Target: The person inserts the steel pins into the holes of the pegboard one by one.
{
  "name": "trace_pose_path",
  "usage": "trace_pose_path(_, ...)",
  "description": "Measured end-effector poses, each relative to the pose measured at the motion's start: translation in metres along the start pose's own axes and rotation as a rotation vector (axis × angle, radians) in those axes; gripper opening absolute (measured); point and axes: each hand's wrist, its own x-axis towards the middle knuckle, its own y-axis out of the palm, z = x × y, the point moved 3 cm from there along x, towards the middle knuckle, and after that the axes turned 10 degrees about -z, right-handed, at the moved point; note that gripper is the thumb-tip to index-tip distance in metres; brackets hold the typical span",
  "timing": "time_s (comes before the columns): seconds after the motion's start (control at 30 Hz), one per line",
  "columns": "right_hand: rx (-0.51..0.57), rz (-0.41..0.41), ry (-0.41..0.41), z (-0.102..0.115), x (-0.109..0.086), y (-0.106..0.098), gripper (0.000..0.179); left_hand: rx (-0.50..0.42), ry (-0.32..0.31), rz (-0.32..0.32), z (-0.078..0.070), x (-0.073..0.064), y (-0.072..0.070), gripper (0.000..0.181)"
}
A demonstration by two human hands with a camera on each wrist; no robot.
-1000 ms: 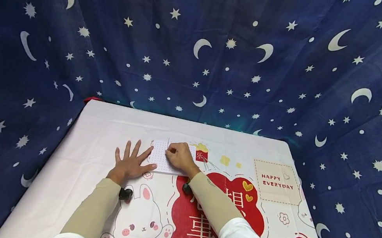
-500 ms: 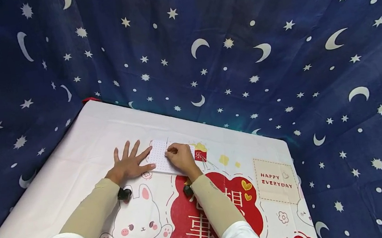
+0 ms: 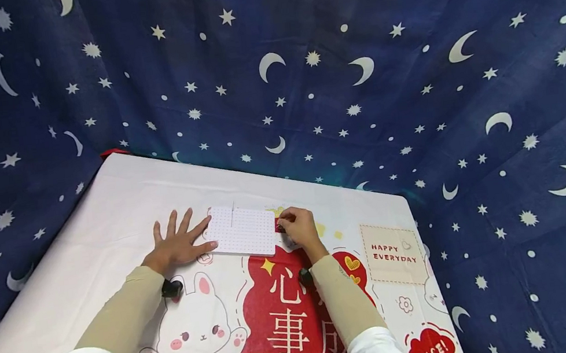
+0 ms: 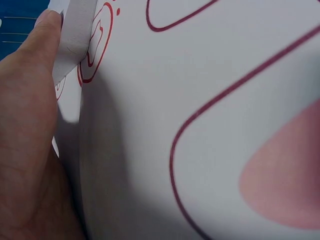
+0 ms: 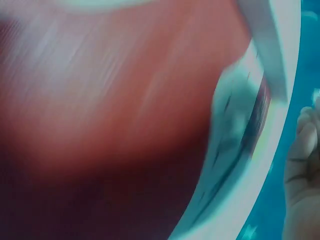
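Note:
A white pad (image 3: 249,231) of dotted paper lies on the printed tablecloth. My left hand (image 3: 176,247) is flat at the pad's left side, fingers spread, with the thumb and index finger on its edge. In the left wrist view, the thumb (image 4: 47,35) touches the pad's thick side (image 4: 75,37). A thin grey line-like thing (image 3: 232,214) crosses the pad's far edge; its kind is too small to tell. Just beyond the pad's right edge is my right hand (image 3: 300,228), fingers curled with the tips together. Anything between those fingertips cannot be made out. The right wrist view is blurred.
The tablecloth (image 3: 144,183) carries printed pictures, among them a rabbit, red shapes and lettering. Blue curtains (image 3: 197,64) with moons and stars hang behind the table and at both sides. A dark wrist camera (image 3: 172,288) sits below the left wrist.
My right hand has moved right, from over the pad to beyond its right edge, uncovering the dotted page. The left hand keeps its place on the pad. The head view has shifted slightly.

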Motion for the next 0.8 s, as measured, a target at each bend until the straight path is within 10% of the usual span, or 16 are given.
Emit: trace_pose_path(0.8, -0.328, 0.169, 0.154, -0.048, -0.001, -0.023, 0.017, 0.013, 0.015, 0.007, 0.004, 0.004, 0.007, 0.092)
